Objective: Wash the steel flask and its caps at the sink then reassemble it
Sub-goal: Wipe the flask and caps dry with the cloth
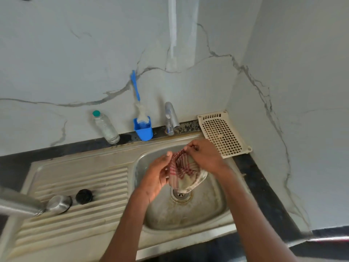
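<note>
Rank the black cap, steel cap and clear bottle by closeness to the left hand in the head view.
From the left hand:
1. Black cap, on the drainboard to its left.
2. Steel cap, further left beside the black one.
3. Clear bottle, back against the wall.

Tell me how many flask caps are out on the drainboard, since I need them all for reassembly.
2: a steel cap beside the flask at the drainboard's left, and a black cap just right of it. The cloth could hide others.
</note>
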Demonstrator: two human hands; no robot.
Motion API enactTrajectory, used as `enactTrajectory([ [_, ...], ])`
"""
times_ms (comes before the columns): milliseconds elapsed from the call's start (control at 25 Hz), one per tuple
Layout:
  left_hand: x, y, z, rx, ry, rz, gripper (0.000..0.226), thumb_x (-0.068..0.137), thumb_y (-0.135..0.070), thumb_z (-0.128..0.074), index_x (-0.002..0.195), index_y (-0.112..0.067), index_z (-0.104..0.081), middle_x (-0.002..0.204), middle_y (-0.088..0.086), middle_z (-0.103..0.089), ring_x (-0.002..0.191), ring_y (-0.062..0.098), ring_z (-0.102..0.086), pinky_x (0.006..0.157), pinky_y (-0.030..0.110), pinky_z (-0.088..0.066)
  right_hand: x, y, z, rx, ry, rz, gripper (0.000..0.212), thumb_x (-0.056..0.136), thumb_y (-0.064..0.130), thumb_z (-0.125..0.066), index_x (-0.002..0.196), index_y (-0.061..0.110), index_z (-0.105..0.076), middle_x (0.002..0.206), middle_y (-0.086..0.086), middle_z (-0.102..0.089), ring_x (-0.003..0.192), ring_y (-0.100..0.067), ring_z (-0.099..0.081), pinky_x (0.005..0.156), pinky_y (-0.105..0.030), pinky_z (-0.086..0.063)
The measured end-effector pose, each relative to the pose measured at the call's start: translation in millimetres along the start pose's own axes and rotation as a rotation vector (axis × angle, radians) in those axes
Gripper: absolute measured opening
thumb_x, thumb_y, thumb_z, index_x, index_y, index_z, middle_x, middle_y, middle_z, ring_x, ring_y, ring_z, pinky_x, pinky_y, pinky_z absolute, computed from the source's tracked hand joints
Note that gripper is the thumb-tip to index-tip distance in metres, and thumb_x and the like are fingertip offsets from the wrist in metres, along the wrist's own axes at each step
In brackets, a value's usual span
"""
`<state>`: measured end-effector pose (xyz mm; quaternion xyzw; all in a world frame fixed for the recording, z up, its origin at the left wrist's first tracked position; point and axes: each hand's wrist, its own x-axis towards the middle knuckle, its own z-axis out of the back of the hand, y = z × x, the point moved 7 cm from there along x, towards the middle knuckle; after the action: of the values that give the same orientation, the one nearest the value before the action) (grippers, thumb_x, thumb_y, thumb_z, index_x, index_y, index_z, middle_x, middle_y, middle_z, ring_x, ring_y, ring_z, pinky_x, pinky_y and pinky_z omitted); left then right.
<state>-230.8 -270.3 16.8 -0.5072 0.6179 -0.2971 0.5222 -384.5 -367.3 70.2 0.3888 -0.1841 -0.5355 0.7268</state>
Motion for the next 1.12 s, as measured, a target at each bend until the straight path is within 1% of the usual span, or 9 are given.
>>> enactTrajectory([
  [200,-33.6,-7.4,69.2,0.168,-0.129,-0.049,0.017,0.096,-0.012,-0.071,0.11,-0.003,-0.077,0.101,0.017,-0.079,0.092,0.027,-0.071,0.081,0.032,-0.057,-13.6,47.9,-60.8,0.041,0.055,0.025,0.017,0.091,0.043,-0.075,0.093,0.027,-0.078,0.085,0.009,-0.076,0.082,-0.009,-0.072,0.083,-0.037,-0.061],
  [320,-54.0,-22.7,105.2,0.014,-0.236,-0.117,0.016,0.098,-0.001,-0.062,0.106,-0.005,-0.075,0.092,0.011,-0.077,0.081,0.023,-0.07,0.067,0.03,-0.058,-29.6,82.1,-92.5,0.394,0.243,0.092,0.017,0.09,0.026,-0.08,0.106,0.022,-0.078,0.094,0.002,-0.079,0.088,-0.015,-0.074,0.088,-0.035,-0.057],
  [440,-65.9,-31.9,130.0,-0.263,-0.294,-0.197,0.021,0.096,0.0,-0.057,0.104,-0.008,-0.074,0.101,0.013,-0.077,0.086,0.025,-0.074,0.072,0.036,-0.061,-44.4,103.7,-110.3,0.683,0.362,0.137,0.036,0.089,0.002,-0.077,0.123,0.011,-0.071,0.112,-0.013,-0.077,0.098,-0.022,-0.071,0.088,-0.033,-0.056],
  [520,-72.6,-35.3,142.4,-0.281,-0.331,-0.222,0.025,0.1,-0.001,-0.056,0.099,-0.013,-0.078,0.101,0.011,-0.078,0.087,0.024,-0.074,0.075,0.036,-0.059,-47.1,110.7,-116.8,0.602,0.346,0.195,0.047,0.085,0.004,-0.081,0.128,0.015,-0.069,0.121,-0.007,-0.074,0.109,-0.017,-0.07,0.093,-0.03,-0.056],
  [640,-80.5,-35.7,153.6,-0.239,-0.395,-0.199,0.022,0.101,-0.002,-0.057,0.103,-0.01,-0.077,0.098,0.013,-0.078,0.084,0.026,-0.074,0.07,0.035,-0.06,-54.3,118.3,-137.5,0.331,0.378,0.214,0.071,0.073,0.028,-0.094,0.136,0.035,-0.061,0.13,0.012,-0.065,0.12,-0.007,-0.061,0.098,-0.031,-0.055],
  [760,-84.2,-37.0,158.6,-0.232,-0.426,-0.199,0.02,0.1,-0.001,-0.057,0.106,-0.006,-0.075,0.098,0.013,-0.078,0.086,0.025,-0.075,0.075,0.038,-0.061,-49.0,115.5,-136.6,0.303,0.23,0.182,0.053,0.077,0.019,-0.091,0.124,0.028,-0.068,0.122,0.009,-0.069,0.115,-0.015,-0.065,0.093,-0.035,-0.059],
  [920,-86.0,-37.4,169.6,-0.297,-0.457,-0.193,0.023,0.103,-0.005,-0.054,0.107,-0.008,-0.077,0.094,0.01,-0.079,0.082,0.023,-0.075,0.07,0.035,-0.061,-57.7,110.2,-145.9,0.245,0.476,0.179,0.075,0.071,0.028,-0.094,0.136,0.042,-0.059,0.137,0.018,-0.059,0.128,-0.007,-0.054,0.105,-0.037,-0.047],
  [1000,-83.5,-34.2,171.0,-0.269,-0.453,-0.164,0.025,0.102,-0.005,-0.054,0.105,-0.009,-0.078,0.092,0.01,-0.078,0.081,0.025,-0.073,0.071,0.036,-0.06,-55.2,110.6,-146.0,0.242,0.357,0.236,0.062,0.077,0.018,-0.089,0.132,0.033,-0.067,0.136,0.018,-0.062,0.127,-0.003,-0.055,0.11,-0.035,-0.045],
  [1120,-80.2,-30.3,171.6,-0.129,-0.385,-0.141,0.023,0.097,-0.005,-0.056,0.097,-0.012,-0.078,0.091,0.011,-0.076,0.085,0.029,-0.067,0.072,0.036,-0.054,-49.4,116.0,-135.2,0.488,0.192,0.179,0.025,0.094,0.011,-0.073,0.117,0.017,-0.076,0.114,0.005,-0.078,0.108,-0.006,-0.07,0.099,-0.03,-0.051],
])
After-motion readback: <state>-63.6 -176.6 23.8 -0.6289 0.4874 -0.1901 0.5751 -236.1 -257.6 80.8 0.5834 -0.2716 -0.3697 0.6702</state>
